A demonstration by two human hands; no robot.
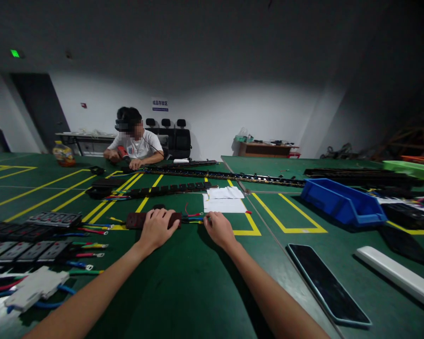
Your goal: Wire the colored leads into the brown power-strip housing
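The left hand (157, 230) clasps a block (134, 221) lying nine-to-three; its wires (191, 220) run three o'clock to the right hand's (219, 229) apparent pinch.

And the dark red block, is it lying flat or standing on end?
Flat: the block lies lengthwise on the table, under the left hand.

Block (136, 220): dark red-brown. Its wires (191, 219): blue, yellow, green, a little red. Table (183, 287): green, ruled with yellow lines (293, 230) in long rectangles. Sheets (222, 205): white. Modules (53, 252) at left: grey and black, repeating squares, red dots. Bin (355, 212): strong blue. Phone (328, 285): black, pale teal rim. Bar (395, 275): white. Bottle (63, 154): yellow top, amber below. Shirt (148, 146): white, small blue-red print.
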